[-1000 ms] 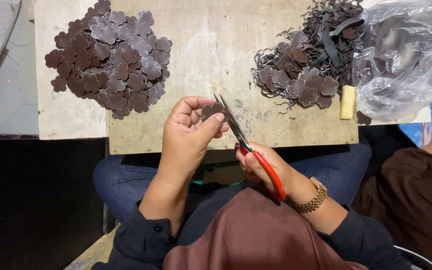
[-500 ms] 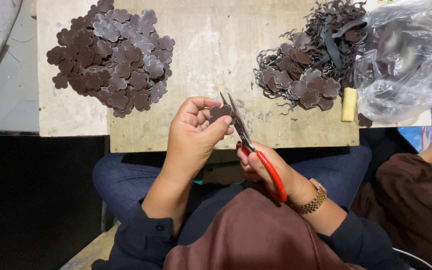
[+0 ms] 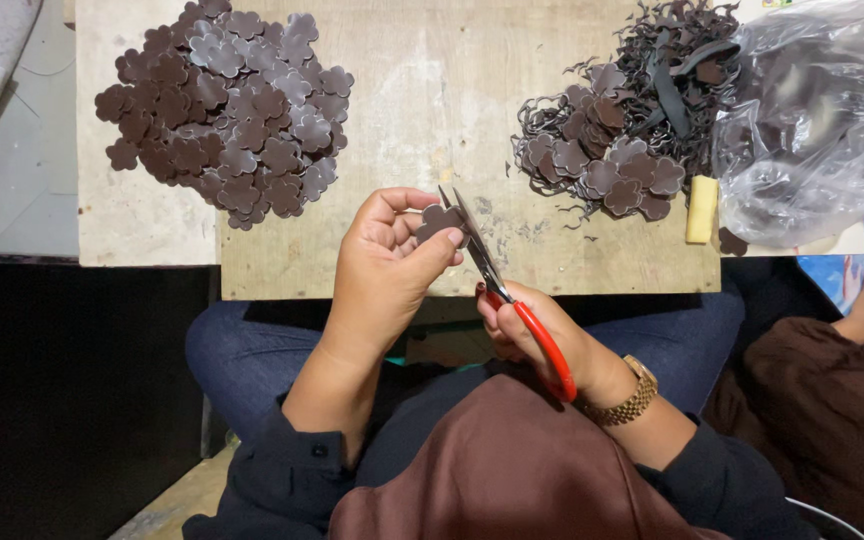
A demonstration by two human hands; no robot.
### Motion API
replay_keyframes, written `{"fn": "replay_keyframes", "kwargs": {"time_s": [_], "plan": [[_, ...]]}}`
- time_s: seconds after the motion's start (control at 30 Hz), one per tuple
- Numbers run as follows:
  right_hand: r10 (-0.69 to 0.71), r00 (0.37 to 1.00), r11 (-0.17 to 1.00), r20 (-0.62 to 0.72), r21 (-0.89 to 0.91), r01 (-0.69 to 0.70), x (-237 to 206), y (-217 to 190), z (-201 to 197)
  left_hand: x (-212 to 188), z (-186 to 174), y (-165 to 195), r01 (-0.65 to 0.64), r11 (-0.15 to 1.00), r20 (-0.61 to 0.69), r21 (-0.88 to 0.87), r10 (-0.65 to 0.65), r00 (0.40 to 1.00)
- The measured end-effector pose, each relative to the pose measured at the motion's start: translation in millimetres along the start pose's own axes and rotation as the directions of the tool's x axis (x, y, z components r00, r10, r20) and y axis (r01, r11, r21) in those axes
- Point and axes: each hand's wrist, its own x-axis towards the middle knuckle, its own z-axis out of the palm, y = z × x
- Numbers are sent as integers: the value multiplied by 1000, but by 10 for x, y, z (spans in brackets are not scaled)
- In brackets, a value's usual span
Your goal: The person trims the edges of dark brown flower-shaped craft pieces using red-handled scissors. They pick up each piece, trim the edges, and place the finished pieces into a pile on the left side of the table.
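Just below the wooden board (image 3: 402, 120), the left hand (image 3: 387, 265) pinches a brown flower piece (image 3: 439, 220) while the right hand (image 3: 532, 335) grips red-handled scissors (image 3: 507, 295) cutting its edge.

Small craft workshop, worn wooden board (image 3: 552, 250), piles of cut brown flower shapes (image 3: 222, 110)

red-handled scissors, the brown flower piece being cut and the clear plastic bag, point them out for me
red-handled scissors (image 3: 497, 285), head view, on the blades near the pivot
brown flower piece (image 3: 439, 219), head view, on its face between the left fingertips
clear plastic bag (image 3: 822, 130), head view, on its crinkled middle
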Motion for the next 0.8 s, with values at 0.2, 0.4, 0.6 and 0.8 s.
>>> {"fn": "replay_keyframes", "kwargs": {"time_s": [0.2, 0.4, 0.6, 0.8], "plan": [[12, 1000, 999, 0, 31, -12, 11, 15, 0, 18, -36, 13, 23, 1000, -11, -19, -23, 1000], [-14, 996, 999, 84, -39, 17, 17, -41, -5, 11, -37, 26, 49, 999, -11, 7, -49, 999], [-11, 995, 998, 102, -58, 17, 31, -68, 5, 6, -13, 20, 8, 1000, 8, 24, -8, 1000], [-44, 991, 997, 128, -64, 53, 37, -106, 13, -5, 36, 31, -1, 998, -22, 55, 2, 1000]]}}
